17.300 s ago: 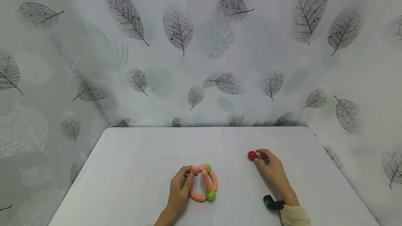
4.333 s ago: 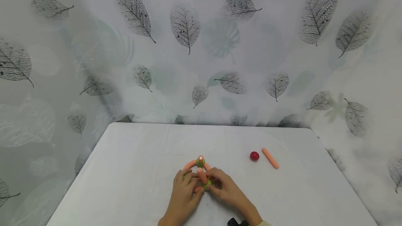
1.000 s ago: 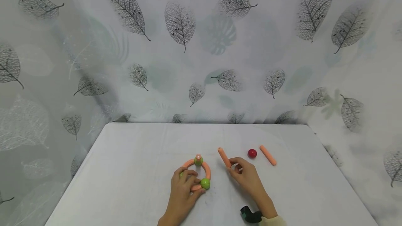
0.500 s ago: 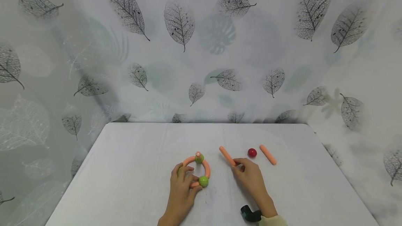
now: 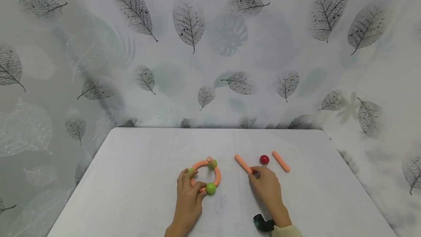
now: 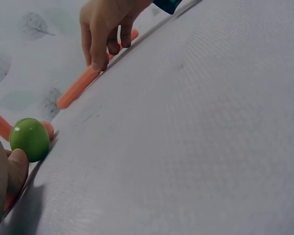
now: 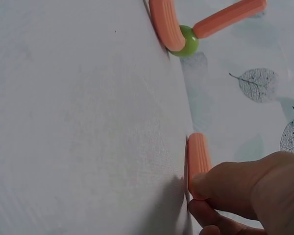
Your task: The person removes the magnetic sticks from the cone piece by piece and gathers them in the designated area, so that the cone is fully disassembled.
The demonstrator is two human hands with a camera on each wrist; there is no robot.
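Holding ring on table with left hand, fingers curled over left side, thumb and finger at green ball. Probably light, stiff, weakest where joined; best taken at green ball. Pinching rod near one end with right hand, contact with table unclear. Likely light, rigid; ribbed, better held mid-length. Leaving red ball untouched just beyond: likely hard, quick to roll.
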